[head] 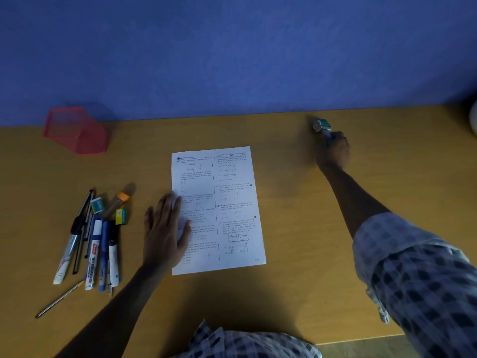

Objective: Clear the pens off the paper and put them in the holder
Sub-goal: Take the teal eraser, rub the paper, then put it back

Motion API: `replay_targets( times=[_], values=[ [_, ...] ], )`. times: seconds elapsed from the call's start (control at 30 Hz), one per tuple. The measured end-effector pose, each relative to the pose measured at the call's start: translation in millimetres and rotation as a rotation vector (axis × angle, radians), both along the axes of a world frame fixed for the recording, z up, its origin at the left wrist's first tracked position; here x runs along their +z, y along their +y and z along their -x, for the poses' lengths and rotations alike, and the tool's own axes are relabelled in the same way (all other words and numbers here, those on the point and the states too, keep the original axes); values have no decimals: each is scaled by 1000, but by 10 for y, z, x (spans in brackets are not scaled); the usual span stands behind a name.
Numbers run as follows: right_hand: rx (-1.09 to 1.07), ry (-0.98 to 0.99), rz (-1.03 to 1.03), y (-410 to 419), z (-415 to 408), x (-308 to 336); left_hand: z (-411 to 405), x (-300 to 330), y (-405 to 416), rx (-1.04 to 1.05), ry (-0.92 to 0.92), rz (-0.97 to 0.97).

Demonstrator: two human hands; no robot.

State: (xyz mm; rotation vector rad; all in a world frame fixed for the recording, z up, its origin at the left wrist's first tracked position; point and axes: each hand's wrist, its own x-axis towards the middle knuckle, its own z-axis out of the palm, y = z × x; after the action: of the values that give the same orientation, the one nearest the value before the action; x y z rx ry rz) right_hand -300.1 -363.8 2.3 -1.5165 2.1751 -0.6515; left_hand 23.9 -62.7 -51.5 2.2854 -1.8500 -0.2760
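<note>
Left hand (165,226): flat, fingers spread, palm down on left edge of white printed paper sheet (227,202), frame centre. Right hand (333,153), upper right: closed around blurred teal-and-silver object (322,124). Cluster of pens and markers (90,239) lies left, off paper. Pink mesh holder (74,130) upper left, well apart.

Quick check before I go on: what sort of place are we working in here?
Most likely a study desk at home or in a student room: a wooden desk set against a blue wall, a printed exam-style worksheet, a pile of pens and markers, and a pink mesh holder.
</note>
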Motion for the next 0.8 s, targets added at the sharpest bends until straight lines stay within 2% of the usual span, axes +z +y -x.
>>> replay_targets(
  times=[0.33,0.57,0.8],
  values=[
    [-51,-577,204,512,39,159,-11,7,7,-1,-7,-11],
    [-26,-859,141,962,8,624,-16,41,26,-23,38,6],
    [-21,-1410,18,1407,-45,1051,-30,38,35,-42,27,-2]
  ],
)
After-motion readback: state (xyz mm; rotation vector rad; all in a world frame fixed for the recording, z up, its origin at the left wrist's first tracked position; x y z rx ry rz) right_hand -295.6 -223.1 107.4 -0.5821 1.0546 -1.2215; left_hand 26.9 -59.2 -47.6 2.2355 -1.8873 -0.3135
